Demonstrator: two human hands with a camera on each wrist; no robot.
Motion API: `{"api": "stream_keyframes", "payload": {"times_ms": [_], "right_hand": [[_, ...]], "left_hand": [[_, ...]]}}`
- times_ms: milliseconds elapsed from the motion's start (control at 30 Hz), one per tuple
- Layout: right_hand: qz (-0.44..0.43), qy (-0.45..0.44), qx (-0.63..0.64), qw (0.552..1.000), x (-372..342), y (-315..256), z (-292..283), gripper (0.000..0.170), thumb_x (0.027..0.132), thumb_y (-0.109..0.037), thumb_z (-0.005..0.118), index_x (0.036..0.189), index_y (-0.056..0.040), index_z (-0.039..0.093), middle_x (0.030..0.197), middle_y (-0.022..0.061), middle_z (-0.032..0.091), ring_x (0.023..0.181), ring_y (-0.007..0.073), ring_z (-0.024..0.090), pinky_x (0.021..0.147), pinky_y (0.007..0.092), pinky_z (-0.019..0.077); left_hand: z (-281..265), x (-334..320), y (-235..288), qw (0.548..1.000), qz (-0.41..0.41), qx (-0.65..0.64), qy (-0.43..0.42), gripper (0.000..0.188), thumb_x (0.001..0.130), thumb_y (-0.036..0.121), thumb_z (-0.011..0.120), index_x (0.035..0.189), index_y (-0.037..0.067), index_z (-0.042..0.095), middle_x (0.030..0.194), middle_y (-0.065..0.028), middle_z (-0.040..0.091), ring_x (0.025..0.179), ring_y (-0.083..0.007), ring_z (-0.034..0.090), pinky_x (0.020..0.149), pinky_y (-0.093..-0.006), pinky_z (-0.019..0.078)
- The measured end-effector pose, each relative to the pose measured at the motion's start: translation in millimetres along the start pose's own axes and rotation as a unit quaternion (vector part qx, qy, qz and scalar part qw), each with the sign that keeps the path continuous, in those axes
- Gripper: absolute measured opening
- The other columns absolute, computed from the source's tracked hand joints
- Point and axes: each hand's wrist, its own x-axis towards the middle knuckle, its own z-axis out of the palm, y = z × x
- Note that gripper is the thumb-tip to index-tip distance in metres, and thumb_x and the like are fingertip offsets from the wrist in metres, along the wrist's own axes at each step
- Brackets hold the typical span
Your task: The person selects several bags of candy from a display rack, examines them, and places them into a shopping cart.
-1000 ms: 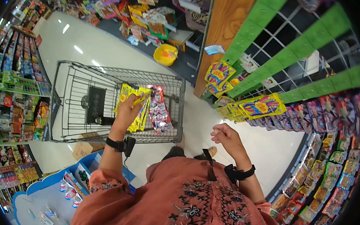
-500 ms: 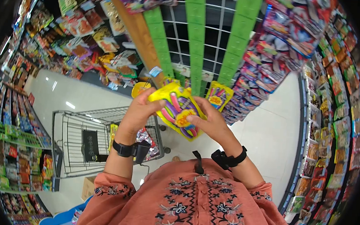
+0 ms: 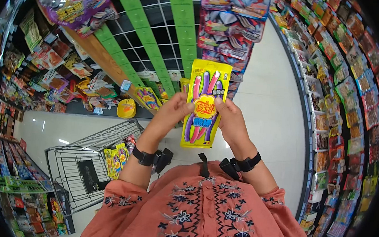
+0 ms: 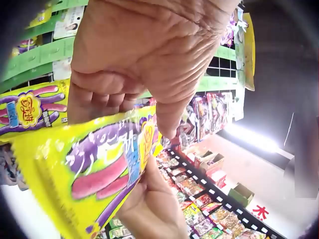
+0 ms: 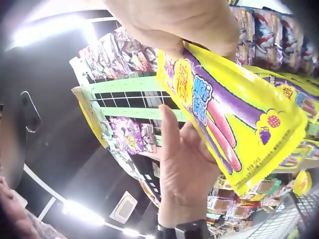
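Observation:
In the head view a yellow candy packet (image 3: 204, 133), printed with pink and purple sticks, stands upright in front of the chest, face towards me. My right hand (image 3: 233, 122) grips its right edge, thumb on the front. My left hand (image 3: 171, 112) holds the opposite edge, thumb tip at the printed logo and fingers partly hidden behind. The left wrist view shows the packet (image 4: 104, 169) slanting below the left palm (image 4: 144, 55). From the right wrist, the packet (image 5: 234, 109) hangs under the right hand (image 5: 184, 25), with the left hand (image 5: 187, 174) beyond it.
A wire shopping cart (image 3: 66, 153) at the left holds yellow packets (image 3: 116, 159). Ahead, a grid rack with green strips (image 3: 138, 30) carries hanging bags (image 3: 232, 30). Snack shelves (image 3: 331, 121) curve along the right. A yellow bowl (image 3: 126, 108) sits near the left shelf.
The left hand came up from the cart with a yellow packet, and the right hand joined on it. The packet turned from slanted to upright. The view swung right, putting the cart further left.

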Motion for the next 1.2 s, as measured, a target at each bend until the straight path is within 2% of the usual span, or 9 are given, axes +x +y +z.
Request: {"api": "stream_keyframes", "payload": {"times_ms": [333,500,600,700,733,833,867,967,1200], "right_hand": [[0.0,0.031,0.061,0.998,-16.2,-1.3,-8.4,0.039,0.103,-0.034,0.048,0.123,-0.0015,0.057,0.107,0.0051,0.067,0.097,0.0113,0.063,0.084,0.026,0.049],[0.013,0.004,-0.074,0.997,-24.6,0.7,-9.5,0.045,0.103,-0.038,0.047,0.128,-0.0014,0.055,0.11,0.0055,0.065,0.094,0.0126,0.062,0.083,0.0261,0.0483],[0.006,-0.086,-0.111,0.99,-28.4,-2.6,-4.2,0.05,0.102,-0.039,0.047,0.132,0.0001,0.053,0.111,0.0064,0.064,0.09,0.0136,0.062,0.08,0.0267,0.0501],[-0.009,-0.216,-0.116,0.969,-35.3,-7.7,13.1,0.048,0.102,-0.032,0.049,0.137,0.0007,0.049,0.114,0.01,0.063,0.097,0.0168,0.064,0.083,0.0297,0.0528],[-0.005,-0.247,-0.126,0.961,-40.0,-11.9,24.8,0.046,0.102,-0.03,0.05,0.138,0.0004,0.048,0.116,0.0108,0.062,0.1,0.0176,0.064,0.086,0.0305,0.0528],[0.019,-0.319,-0.136,0.938,-42.2,-5.8,39.3,0.041,0.102,-0.022,0.052,0.138,-0.0023,0.05,0.124,0.0124,0.06,0.111,0.0204,0.062,0.094,0.033,0.0513],[0.024,-0.327,-0.135,0.935,-42.1,-2.6,41.5,0.041,0.101,-0.023,0.052,0.137,-0.0027,0.051,0.125,0.0122,0.06,0.111,0.0204,0.062,0.094,0.0331,0.0511],[0.039,-0.348,-0.144,0.926,-42.6,-1.7,44.9,0.04,0.101,-0.024,0.053,0.135,-0.003,0.053,0.124,0.0119,0.062,0.11,0.0205,0.063,0.095,0.0328,0.0505],[0.067,-0.366,-0.15,0.916,-45.8,0.6,45.9,0.038,0.101,-0.024,0.053,0.132,-0.0023,0.056,0.114,0.0122,0.067,0.106,0.0201,0.065,0.094,0.0318,0.0505]], "left_hand": [[22.8,-12.2,-42.8,0.997,-0.003,-0.068,-0.032,0.04,0.099,0.023,0.058,0.131,0.0,0.051,0.12,-0.0031,0.062,0.109,-0.0095,0.056,0.097,-0.0265,0.0428],[19.6,-15.3,-48.7,0.987,-0.019,-0.161,0.015,0.034,0.099,0.019,0.057,0.128,0.003,0.054,0.12,-0.003,0.063,0.11,-0.0101,0.057,0.096,-0.0258,0.0434],[17.7,-16.3,-51.0,0.966,-0.022,-0.253,0.054,0.033,0.101,0.026,0.054,0.125,0.004,0.056,0.113,-0.0036,0.064,0.101,-0.0121,0.061,0.087,-0.0266,0.0493],[4.5,-20.5,-59.0,0.945,-0.058,-0.321,-0.013,0.038,0.102,0.036,0.048,0.122,0.005,0.056,0.106,-0.004,0.064,0.091,-0.0143,0.063,0.072,-0.0293,0.0534],[0.9,-19.9,-61.9,0.98,-0.047,-0.191,-0.014,0.047,0.101,0.045,0.044,0.121,0.003,0.054,0.101,-0.0077,0.064,0.08,-0.0186,0.063,0.061,-0.0337,0.0531],[8.1,-21.9,-63.4,0.898,-0.002,-0.44,-0.024,0.053,0.099,0.047,0.045,0.123,0.0,0.052,0.102,-0.0128,0.063,0.076,-0.0227,0.062,0.06,-0.0343,0.0527],[-7.2,-12.8,-84.8,0.829,0.0,-0.525,-0.194,0.059,0.098,0.049,0.045,0.127,-0.002,0.048,0.106,-0.0177,0.06,0.074,-0.0268,0.059,0.06,-0.0353,0.0529],[-7.1,-18.3,-80.6,0.773,0.028,-0.593,-0.224,0.059,0.099,0.047,0.043,0.131,-0.002,0.044,0.11,-0.0188,0.058,0.082,-0.0268,0.058,0.069,-0.0366,0.0531],[-15.0,-28.4,-94.1,0.774,0.021,-0.585,-0.24,0.054,0.1,0.043,0.043,0.131,0.0,0.045,0.119,-0.0223,0.054,0.097,-0.0303,0.055,0.086,-0.0409,0.0501]]}}
